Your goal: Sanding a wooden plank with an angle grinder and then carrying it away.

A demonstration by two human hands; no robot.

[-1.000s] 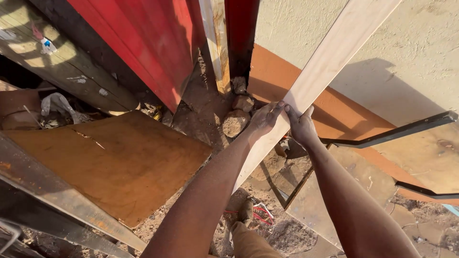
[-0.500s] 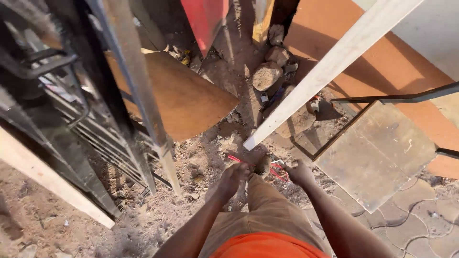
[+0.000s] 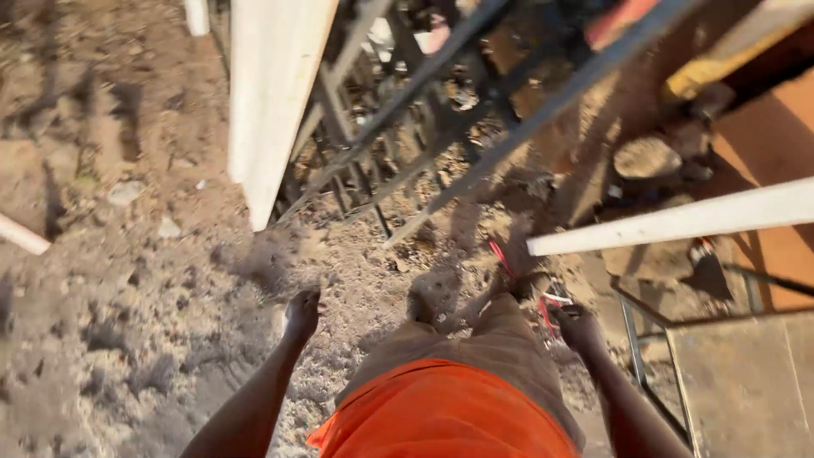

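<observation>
White plank slants above ground; left hand and right hand loosely curled, empty.

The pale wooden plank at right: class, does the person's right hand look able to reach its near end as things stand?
Probably yes. The right hand hangs empty just below the near end of the pale wooden plank, with only open air between them. The left hand is farther off.

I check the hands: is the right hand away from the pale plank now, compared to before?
Yes. The right hand left the pale plank and hangs below its end, empty.
</observation>
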